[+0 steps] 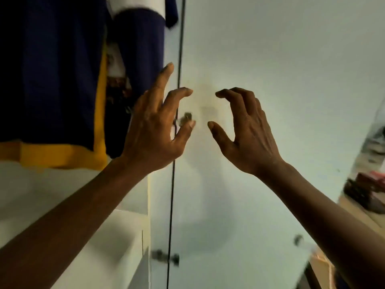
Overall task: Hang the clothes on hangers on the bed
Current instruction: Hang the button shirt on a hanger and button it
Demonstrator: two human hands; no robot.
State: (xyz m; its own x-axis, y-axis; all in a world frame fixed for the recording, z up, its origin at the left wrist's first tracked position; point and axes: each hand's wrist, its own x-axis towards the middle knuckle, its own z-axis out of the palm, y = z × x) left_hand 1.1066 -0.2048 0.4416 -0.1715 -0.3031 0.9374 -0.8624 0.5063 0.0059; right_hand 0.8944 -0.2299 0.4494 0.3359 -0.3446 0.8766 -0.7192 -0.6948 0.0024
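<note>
1. Both hands are up in front of a white wardrobe door [270,59]. The left hand [154,130] has its fingers spread and loosely bent, and the right hand [248,132] is bent the same way. Neither one is holding anything.
2. The left thumb is just beside a small metal knob or key [186,118] on the door edge. It's too blurry to tell if they touch.
3. The clothes I can see are a navy garment with yellow trim [52,80] hanging in the open wardrobe section on the left, and a second navy piece [139,49] just beside it. Their hangers are out of frame.
4. Progress-wise, at least those two look already hung, so I'd guess some of the job is done.
5. What's left? Honestly can't say. The bed isn't in view, and neither are any loose clothes or spare hangers. With empty hands at the door, my guess is they're between garments or dealing with the wardrobe itself.
</note>
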